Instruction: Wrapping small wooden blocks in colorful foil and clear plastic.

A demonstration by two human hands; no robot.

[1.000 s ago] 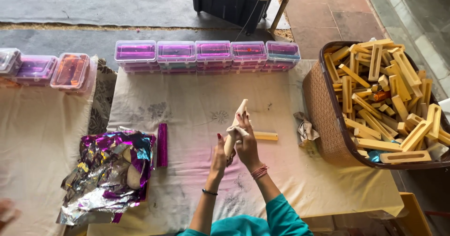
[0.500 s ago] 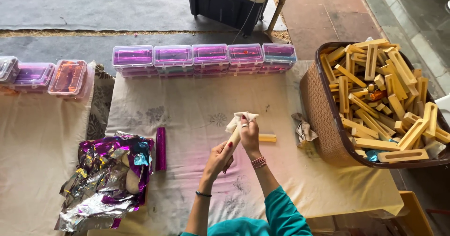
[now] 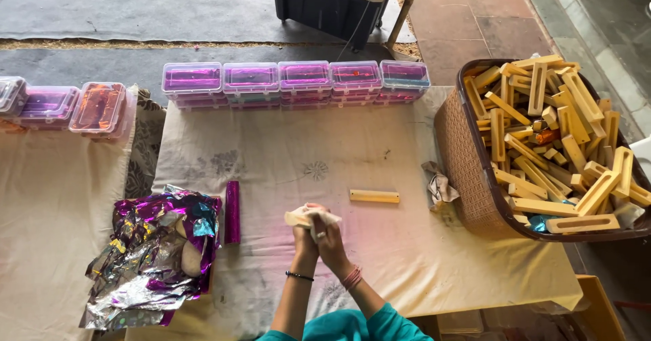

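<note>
Nearest the camera, the left hand (image 3: 304,236) and the right hand (image 3: 330,241) have dropped from where they were half a second ago: then they were raised over the middle of the cloth-covered table (image 3: 407,259), the wooden piece tilted up and away with the cream cloth (image 3: 310,215) over its top; now both are drawn in close to the body, pressed together and closed around the bundle, so that only the crumpled cloth shows above the knuckles. The wooden piece itself is hidden inside the hands and cloth, so its long axis cannot be read; a second ago it stood nearly upright, leaning slightly to the far side, and I judge that the wiping stroke has run its length and the piece has been pulled back toward the person. Each hand is clenched on the cloth-wrapped piece; which fingers bear on wood cannot be told. Just beyond, a second yellow wooden bar (image 3: 374,196) lies flat on the table, its long axis running left to right, unchanged. To the left lie a purple foil roll (image 3: 233,212), pointing away from the person, and crumpled foil sheets (image 3: 152,253). To the right stands a brown basket (image 3: 468,171) heaped with wooden blocks (image 3: 549,137). Farthest off, a row of clear plastic boxes (image 3: 305,80) lines the table's edge.
</note>
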